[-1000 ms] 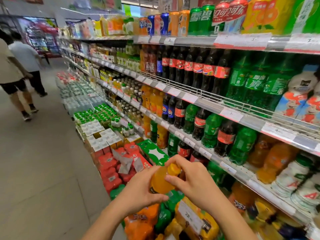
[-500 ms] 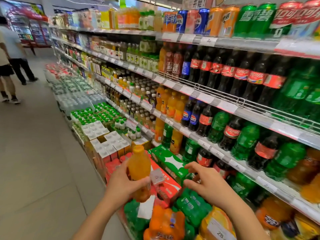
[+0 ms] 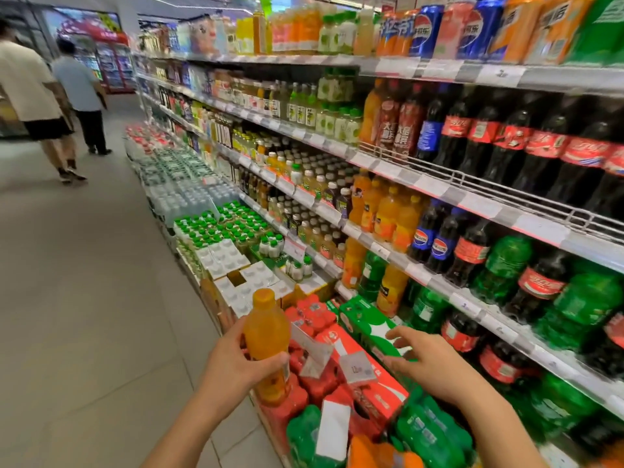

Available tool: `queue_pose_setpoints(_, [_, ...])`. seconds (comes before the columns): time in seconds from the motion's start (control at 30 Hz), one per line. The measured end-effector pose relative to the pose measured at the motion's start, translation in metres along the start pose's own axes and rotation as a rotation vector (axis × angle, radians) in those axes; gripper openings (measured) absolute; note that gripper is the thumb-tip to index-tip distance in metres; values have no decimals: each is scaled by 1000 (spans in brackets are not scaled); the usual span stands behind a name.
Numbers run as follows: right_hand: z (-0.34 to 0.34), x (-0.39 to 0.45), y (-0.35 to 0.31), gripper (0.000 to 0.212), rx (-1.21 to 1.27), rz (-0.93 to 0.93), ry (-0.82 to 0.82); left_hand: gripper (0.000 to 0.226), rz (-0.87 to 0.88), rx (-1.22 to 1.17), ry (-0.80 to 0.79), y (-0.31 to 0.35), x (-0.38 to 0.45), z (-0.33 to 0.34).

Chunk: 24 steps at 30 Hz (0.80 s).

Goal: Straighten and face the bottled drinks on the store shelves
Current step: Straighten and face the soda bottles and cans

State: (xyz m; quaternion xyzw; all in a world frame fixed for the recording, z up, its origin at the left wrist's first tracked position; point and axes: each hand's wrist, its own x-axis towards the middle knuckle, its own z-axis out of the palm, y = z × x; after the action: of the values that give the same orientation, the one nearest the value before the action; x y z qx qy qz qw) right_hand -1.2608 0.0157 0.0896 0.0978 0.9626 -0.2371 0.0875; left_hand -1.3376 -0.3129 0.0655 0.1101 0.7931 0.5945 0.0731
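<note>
The left hand point(image 3: 233, 363) grips an orange bottle point(image 3: 268, 336) upright around its middle. The right hand point(image 3: 429, 363) is at 3 o'clock from the bottle, apart from it, fingers spread and holding nothing.

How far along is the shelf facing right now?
Done: the cola row on the upper shelf stands upright, labels out. In hand: the left hand grips an orange bottle off the shelf; the right hand hovers open. Left: shelving that bottle, perhaps with the orange bottles.
</note>
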Motion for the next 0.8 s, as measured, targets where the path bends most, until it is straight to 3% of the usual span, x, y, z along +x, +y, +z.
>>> queue_pose_setpoints(0.33, [-20, 157, -5, 49, 116, -54, 78, 65, -28, 74, 55, 11, 114, -24])
queue_pose_setpoints(0.6, [-73, 309, -5, 62, 92, -48, 213, 77, -36, 141, 145, 25, 219, -41])
queue_pose_setpoints(0.8, [-91, 367, -14, 65, 65, -22, 183, 90, -56, 118, 110, 17, 278, -39])
